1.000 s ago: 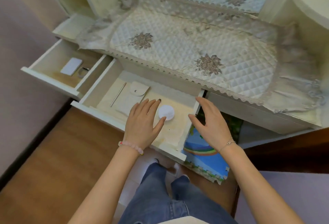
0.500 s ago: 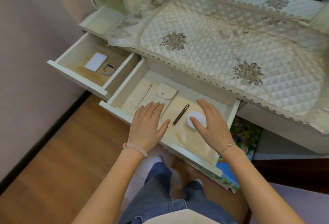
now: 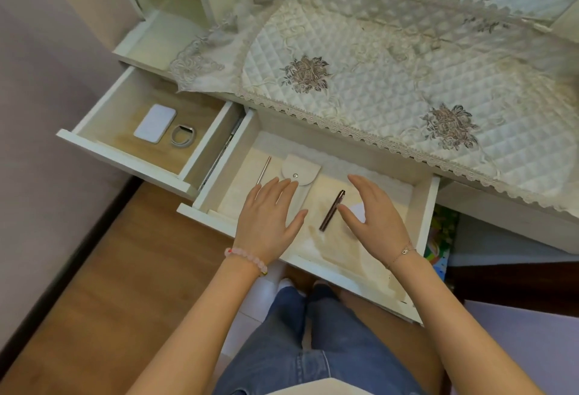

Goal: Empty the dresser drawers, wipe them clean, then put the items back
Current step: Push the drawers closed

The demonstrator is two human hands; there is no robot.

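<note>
Middle drawer (image 3: 423, 216) pulled out, items inside on a pale liner. Left to right: thin metal stick (image 3: 263, 169), beige snap pouch (image 3: 300, 172), dark pen (image 3: 332, 211), white pad (image 3: 358, 209).

Left hand (image 3: 269, 219): flat, fingers straight and together, lying across the lower part of the pouch, gripping nothing. Right hand (image 3: 376, 219): spread, fingers loosely arched over the white pad, which is mostly hidden under it. Can't tell if it touches the pad; no grip visible. The pen lies in the gap between both hands, clear of each.

Left drawer (image 3: 125, 162) also open, just beside the middle one: white flat case (image 3: 155, 128) and a grey band (image 3: 183, 135) side by side on its wood bottom.

Quilted lace-edged cloth (image 3: 376, 65) covers the tabletop above both drawers. Pink bead bracelet (image 3: 247, 258) on left wrist, thin chain (image 3: 404, 252) on right. Wood floor (image 3: 109, 285) below.
</note>
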